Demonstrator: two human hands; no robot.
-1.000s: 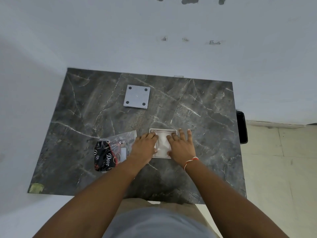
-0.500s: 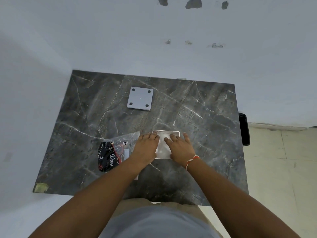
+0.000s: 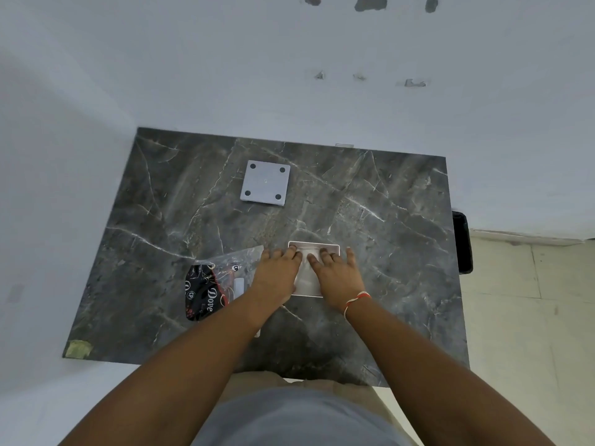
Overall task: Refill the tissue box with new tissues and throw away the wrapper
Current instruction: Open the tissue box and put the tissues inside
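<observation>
A white tissue box sits open side up on the dark marble table, with white tissues inside it. My left hand and my right hand lie flat side by side on the tissues, fingers spread and pressing down. Left of the box lies the clear plastic wrapper with a black and red printed end; my left wrist partly covers it. The box's grey square base plate, with a dark dot at each corner, lies apart near the table's back.
White walls close off the table's back and left sides. A black bin stands on the tiled floor just past the table's right edge. A greenish scrap of tape marks the near left corner.
Both hands stay pressed on the tissues in the box, with only small finger shifts. The view has moved slightly.
</observation>
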